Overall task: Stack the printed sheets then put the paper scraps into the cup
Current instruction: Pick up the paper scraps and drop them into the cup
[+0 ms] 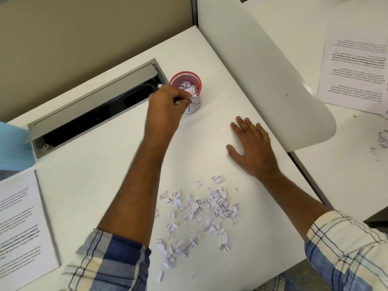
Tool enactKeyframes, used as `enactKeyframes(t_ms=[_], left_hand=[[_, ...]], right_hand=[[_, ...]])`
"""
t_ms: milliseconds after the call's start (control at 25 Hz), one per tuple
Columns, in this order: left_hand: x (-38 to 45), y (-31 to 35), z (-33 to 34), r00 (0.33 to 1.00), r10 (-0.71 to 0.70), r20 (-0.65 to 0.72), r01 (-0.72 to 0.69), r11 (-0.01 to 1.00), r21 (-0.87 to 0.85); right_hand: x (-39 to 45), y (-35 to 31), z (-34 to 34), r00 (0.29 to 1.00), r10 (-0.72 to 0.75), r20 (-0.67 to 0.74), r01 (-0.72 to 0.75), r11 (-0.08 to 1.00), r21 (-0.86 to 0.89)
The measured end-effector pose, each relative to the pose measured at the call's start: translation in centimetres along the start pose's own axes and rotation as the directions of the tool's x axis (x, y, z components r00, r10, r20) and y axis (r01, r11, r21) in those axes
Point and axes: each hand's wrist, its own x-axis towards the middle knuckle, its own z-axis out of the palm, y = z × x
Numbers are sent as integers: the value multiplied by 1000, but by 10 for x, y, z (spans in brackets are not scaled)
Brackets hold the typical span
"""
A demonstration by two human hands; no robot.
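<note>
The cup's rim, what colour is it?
Red, above a white mesh wall; the cup shows best in the head view.

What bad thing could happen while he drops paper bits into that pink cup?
The left hand pinches scraps right at the cup rim, so bits might fall outside, perhaps into the open slot beside it. The cup already looks quite full, so the scrap pile may not all fit. A bump could tip it.
</note>
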Motion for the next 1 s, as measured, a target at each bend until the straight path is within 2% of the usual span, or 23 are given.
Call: enactKeyframes(t_ms=[120,280,360,480,600,760,920,1000], left_hand=[[29,7,1,997,-68,-45,68,998,-9],[49,7,11,994,-106,-25,107,993,43],[47,5,13,990,-111,-85,113,993,23],[34,-4,10,964,-145,-224,123,986,-111],[6,-14,7,962,-154,-224,98,966,-241],[-64,-22,19,987,-92,-132,62,975,-214],[-140,-36,46,988,40,150,-39,999,-8],[-166,-41,55,964,0,266,-26,995,93]], right_hand=[[0,0,0,1000,3,10,-3,1000,0],[0,1,0,1000,0,16,0,1000,-2],[-1,1,1,1000,0,7,0,1000,-2],[-1,1,1,1000,-8,-12,8,1000,-1],[-1,0,0,1000,-15,-10,15,1000,-4],[0,-1,-2,1000,1,7,-1,1000,-7],[-1,-1,-2,1000,-5,6,5,1000,-5],[-1,-1,-2,1000,-8,9,8,1000,-6]])
